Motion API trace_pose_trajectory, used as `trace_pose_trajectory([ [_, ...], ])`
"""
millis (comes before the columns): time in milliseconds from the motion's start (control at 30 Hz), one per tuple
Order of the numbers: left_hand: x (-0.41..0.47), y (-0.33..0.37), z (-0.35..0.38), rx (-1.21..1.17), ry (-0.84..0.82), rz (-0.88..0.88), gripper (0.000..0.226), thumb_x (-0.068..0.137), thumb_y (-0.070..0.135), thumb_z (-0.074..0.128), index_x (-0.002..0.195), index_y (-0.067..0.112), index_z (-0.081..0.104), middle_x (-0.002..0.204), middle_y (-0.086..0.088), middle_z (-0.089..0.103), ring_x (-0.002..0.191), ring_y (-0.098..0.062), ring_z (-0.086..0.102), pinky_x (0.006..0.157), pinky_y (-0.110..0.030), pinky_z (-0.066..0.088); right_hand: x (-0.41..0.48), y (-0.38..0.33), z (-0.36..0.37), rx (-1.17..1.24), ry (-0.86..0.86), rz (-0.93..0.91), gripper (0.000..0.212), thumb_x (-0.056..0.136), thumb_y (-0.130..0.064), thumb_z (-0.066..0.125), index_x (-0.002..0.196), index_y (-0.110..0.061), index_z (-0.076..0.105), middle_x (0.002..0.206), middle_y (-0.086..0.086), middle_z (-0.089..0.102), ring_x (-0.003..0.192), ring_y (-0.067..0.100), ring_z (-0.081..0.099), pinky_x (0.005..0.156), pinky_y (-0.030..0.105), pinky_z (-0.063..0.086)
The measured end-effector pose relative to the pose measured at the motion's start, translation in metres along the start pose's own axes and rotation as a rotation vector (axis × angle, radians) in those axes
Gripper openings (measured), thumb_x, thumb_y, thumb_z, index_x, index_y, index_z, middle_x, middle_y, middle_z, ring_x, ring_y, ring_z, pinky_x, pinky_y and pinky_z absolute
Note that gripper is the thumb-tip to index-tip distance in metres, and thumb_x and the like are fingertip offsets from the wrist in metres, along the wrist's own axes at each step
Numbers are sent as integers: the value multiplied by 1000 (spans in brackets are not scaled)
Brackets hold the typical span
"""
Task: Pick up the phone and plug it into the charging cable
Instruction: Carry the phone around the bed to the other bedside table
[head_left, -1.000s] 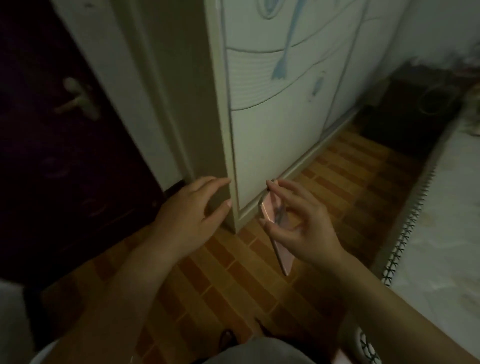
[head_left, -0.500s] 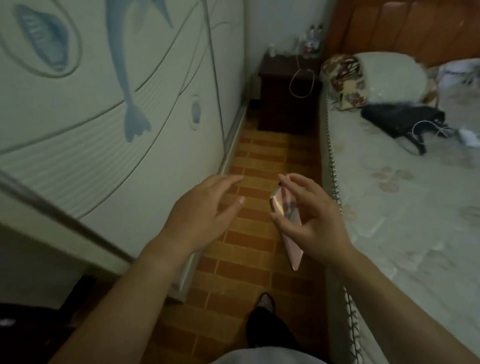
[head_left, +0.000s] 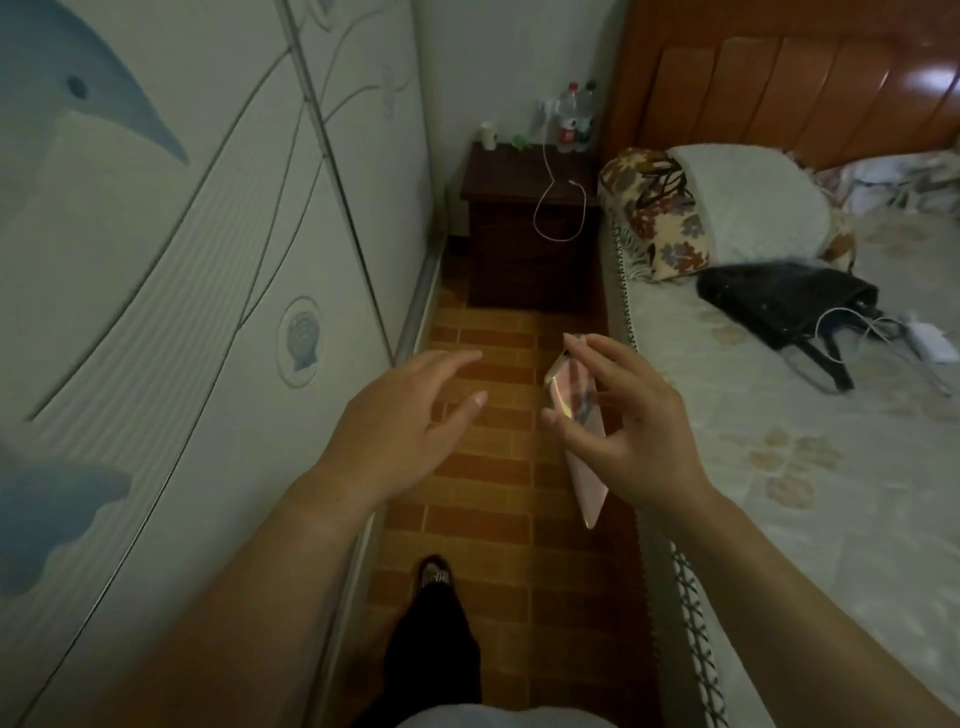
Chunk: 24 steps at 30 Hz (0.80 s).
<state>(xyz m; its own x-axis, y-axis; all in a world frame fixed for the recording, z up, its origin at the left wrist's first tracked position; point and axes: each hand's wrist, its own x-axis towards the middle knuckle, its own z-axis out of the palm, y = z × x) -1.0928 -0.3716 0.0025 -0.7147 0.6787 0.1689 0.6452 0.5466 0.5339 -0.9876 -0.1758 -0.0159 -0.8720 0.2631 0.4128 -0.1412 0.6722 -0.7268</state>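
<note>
A pink phone (head_left: 584, 457) is pinched edge-on by its upper end in my right hand (head_left: 631, 423), its lower end hanging toward the floor. My left hand (head_left: 402, 423) floats just left of it, fingers spread, holding nothing and not touching the phone. Far ahead, a white charging cable (head_left: 558, 208) hangs in a loop over the front of a dark wooden nightstand (head_left: 519, 249). Its plug end rests near the nightstand's top right edge.
A narrow brick-pattern floor aisle (head_left: 488, 467) runs between a white wardrobe (head_left: 208, 260) on the left and a bed (head_left: 805, 467) on the right. Bottles (head_left: 571, 117) and a cup stand on the nightstand. A black bag (head_left: 784, 301), pillows and another white cable lie on the bed.
The view has swung from the wardrobe corner and door toward the nightstand and moved down the aisle. Both hands keep the same pose, with the phone still in my right hand.
</note>
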Motion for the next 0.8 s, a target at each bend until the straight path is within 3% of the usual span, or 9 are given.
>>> trace_pose_trajectory([
  [100, 75, -34, -5, -1, 3, 40, 48, 89, 55, 37, 133, 37, 40, 132, 5, 52, 115, -13, 51, 88, -33, 44, 66, 28, 18, -27, 32, -2, 63, 76, -33, 72, 133, -31, 43, 134, -10, 42, 121, 1, 42, 91, 14, 44],
  [267, 202, -80, -18, -7, -27, 110, 51, 86, 58, 35, 132, 37, 40, 134, 5, 51, 116, -10, 49, 87, -27, 39, 171, 69, 36, -84, 71, 49, 65, 77, -37, 71, 134, -36, 40, 136, -12, 40, 125, 0, 39, 95, 18, 43],
  [367, 271, -101, -15, -6, -62, 145, 50, 87, 57, 36, 132, 36, 41, 133, 5, 51, 117, -10, 48, 89, -29, 40, 223, 97, 40, -103, 106, 78, 64, 77, -40, 69, 133, -40, 38, 136, -14, 39, 125, -4, 36, 95, 10, 37],
  [567, 410, -117, 19, -45, -143, 221, 48, 87, 54, 39, 132, 38, 40, 136, 8, 47, 110, -1, 44, 81, -19, 36, 312, 166, 24, -104, 167, 118, 62, 74, -39, 71, 131, -36, 45, 135, -7, 44, 125, 4, 41, 96, 21, 41],
  [800, 593, -114, 69, -47, -135, 242, 48, 88, 53, 40, 132, 37, 40, 136, 7, 47, 98, -1, 47, 68, -20, 41, 446, 282, -21, -133, 184, 129, 64, 73, -28, 76, 130, -30, 47, 134, -3, 45, 122, -2, 38, 98, 9, 32],
])
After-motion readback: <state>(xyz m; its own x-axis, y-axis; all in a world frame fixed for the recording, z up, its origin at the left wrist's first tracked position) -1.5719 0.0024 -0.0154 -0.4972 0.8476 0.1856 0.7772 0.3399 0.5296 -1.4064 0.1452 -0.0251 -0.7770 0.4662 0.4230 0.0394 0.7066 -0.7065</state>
